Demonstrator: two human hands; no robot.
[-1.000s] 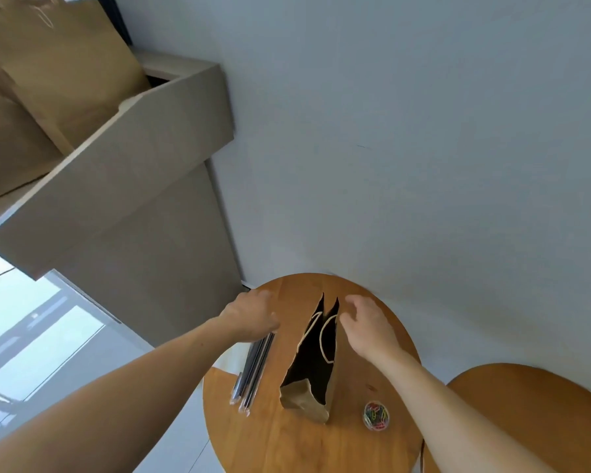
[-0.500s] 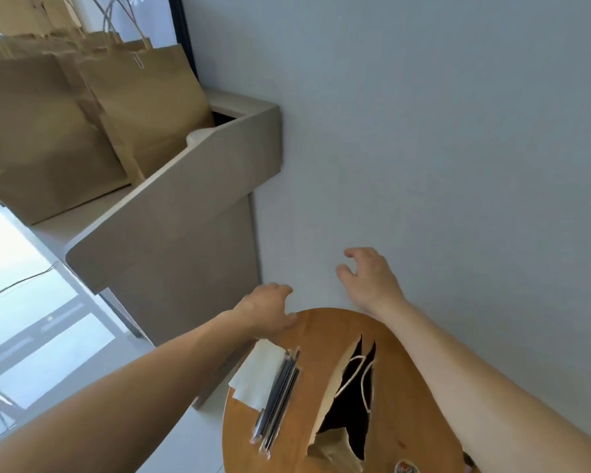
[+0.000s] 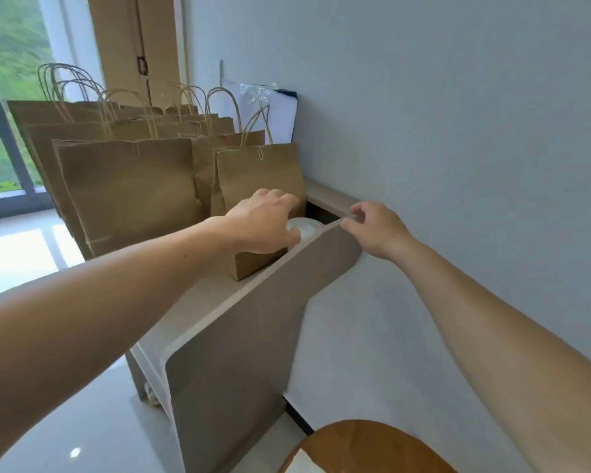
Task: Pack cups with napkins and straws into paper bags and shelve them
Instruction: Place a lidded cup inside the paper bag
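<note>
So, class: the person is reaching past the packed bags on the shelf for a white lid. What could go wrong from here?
1. The left hand presses close against the nearest paper bag; it might nudge or tip it.
2. The white lid sits down behind the shelf edge, partly hidden, so the grasp could slip.
3. The right hand pinches that edge; a pull may jolt the bags.
</note>
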